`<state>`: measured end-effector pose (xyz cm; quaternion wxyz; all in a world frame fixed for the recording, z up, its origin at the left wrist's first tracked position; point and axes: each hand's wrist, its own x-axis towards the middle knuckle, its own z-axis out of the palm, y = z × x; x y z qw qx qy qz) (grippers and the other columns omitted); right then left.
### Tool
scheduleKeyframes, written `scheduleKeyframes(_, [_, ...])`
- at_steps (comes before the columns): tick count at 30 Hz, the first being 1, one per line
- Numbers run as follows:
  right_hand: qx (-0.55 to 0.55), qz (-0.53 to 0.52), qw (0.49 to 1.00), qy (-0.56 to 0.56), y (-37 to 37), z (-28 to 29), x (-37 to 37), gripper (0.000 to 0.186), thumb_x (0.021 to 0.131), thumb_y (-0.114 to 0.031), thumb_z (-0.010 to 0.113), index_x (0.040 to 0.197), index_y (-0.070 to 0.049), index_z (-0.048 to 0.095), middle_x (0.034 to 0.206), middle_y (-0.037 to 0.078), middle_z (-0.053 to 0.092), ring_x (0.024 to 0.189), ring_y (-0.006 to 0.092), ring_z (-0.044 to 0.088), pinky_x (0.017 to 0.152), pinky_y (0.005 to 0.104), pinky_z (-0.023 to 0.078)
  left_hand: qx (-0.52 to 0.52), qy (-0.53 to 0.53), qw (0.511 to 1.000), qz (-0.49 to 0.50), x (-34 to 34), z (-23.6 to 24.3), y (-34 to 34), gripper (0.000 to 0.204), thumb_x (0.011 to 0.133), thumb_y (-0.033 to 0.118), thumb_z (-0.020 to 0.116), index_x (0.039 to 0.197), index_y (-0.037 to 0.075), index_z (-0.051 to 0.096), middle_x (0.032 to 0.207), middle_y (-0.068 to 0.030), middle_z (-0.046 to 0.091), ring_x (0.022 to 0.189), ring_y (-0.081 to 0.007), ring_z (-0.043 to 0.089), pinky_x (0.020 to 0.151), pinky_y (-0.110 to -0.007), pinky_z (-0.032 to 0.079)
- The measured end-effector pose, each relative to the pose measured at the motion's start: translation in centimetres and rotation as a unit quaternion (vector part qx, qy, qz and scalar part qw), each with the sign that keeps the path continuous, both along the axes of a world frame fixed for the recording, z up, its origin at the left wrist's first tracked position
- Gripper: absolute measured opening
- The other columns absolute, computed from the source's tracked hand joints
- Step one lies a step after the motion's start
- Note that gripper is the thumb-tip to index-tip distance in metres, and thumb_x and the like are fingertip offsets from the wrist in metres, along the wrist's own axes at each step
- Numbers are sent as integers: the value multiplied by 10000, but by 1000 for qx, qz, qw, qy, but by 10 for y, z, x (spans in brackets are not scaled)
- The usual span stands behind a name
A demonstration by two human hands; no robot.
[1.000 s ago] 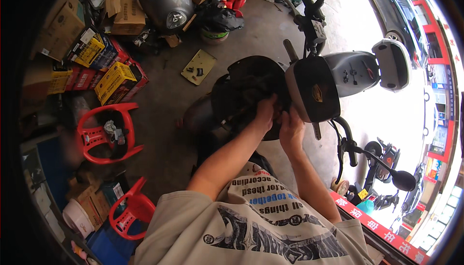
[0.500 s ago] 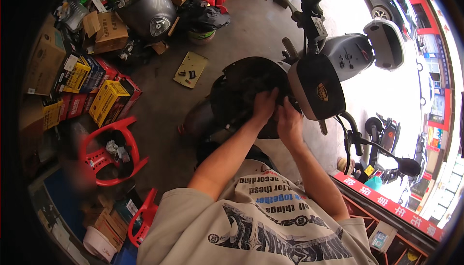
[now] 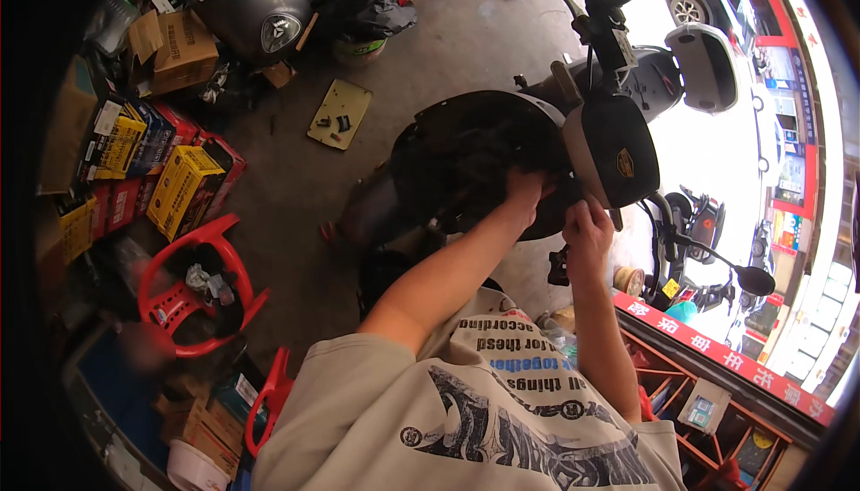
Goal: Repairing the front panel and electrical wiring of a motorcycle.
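A scooter's dark front body (image 3: 457,137) stands before me, its black hollow side facing me. My left hand (image 3: 528,193) reaches into this dark part; its fingertips are lost in shadow. Close beside it, my right hand (image 3: 589,231) is closed, thumb and fingers pinched together at the body's edge under the grey and black headlight housing (image 3: 618,155). What it pinches is too small to make out. A small black part (image 3: 558,267) shows beside the right palm; I cannot tell whether it is held or hangs there.
Handlebars (image 3: 614,38) rise beyond the headlight. A yellowish tray (image 3: 351,101) with small dark parts lies on the floor. Battery-sized boxes (image 3: 184,188) and a red plastic chair (image 3: 235,262) stand left. Another scooter (image 3: 703,231) is at right, beyond an orange-framed rack (image 3: 717,442).
The view has shifted, and the scooter's front now sits further right. My hands have moved further apart, the right one lower, bringing the black part beside it into sight.
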<state>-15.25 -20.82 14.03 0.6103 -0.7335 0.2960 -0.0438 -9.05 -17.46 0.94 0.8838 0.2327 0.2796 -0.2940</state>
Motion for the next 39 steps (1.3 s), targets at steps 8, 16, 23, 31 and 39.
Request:
scheduleKeyframes(8, [78, -50, 996, 13, -9, 2, -6, 136, 924, -92, 504, 1034, -30, 555, 679, -14, 485, 458, 25, 316, 401, 179, 223, -14, 70, 996, -51, -7, -11, -25, 94, 813, 55, 563, 879, 90, 620, 833, -39, 642, 756, -150, 617, 653, -286, 492])
scheduleKeyframes(16, [43, -32, 998, 20, -14, 2, -6, 160, 925, -92, 503, 1068, -31, 539, 684, -18, 473, 470, 18, 313, 400, 172, 221, -130, 141, 981, 44, -2, -25, -51, 68, 796, 46, 554, 837, 43, 608, 789, -71, 623, 717, -176, 589, 685, -310, 447])
scheduleKeyframes(23, [61, -25, 997, 33, -11, 9, -2, 60, 933, -91, 491, 924, -48, 532, 672, -22, 457, 468, 31, 324, 404, 186, 232, -158, 103, 981, 45, -5, -43, -58, 66, 793, 55, 560, 824, 38, 615, 776, -84, 622, 729, -197, 586, 676, -314, 449])
scheduleKeyframes(31, [83, -15, 996, 28, -10, 11, 2, 80, 936, -91, 492, 943, -27, 541, 676, -15, 470, 467, 32, 321, 407, 187, 239, -141, 116, 982, 55, -3, -35, -52, 85, 827, 104, 531, 789, 91, 607, 743, -46, 612, 696, -148, 575, 610, -293, 450])
scheduleKeyframes(39, [102, -2, 995, 13, -8, 9, 8, 196, 930, -99, 527, 1088, 5, 580, 691, -11, 489, 479, 15, 328, 401, 161, 230, -199, 98, 973, 70, -5, -41, -53, 113, 841, 203, 543, 821, 113, 609, 754, -35, 617, 720, -145, 587, 670, -295, 462])
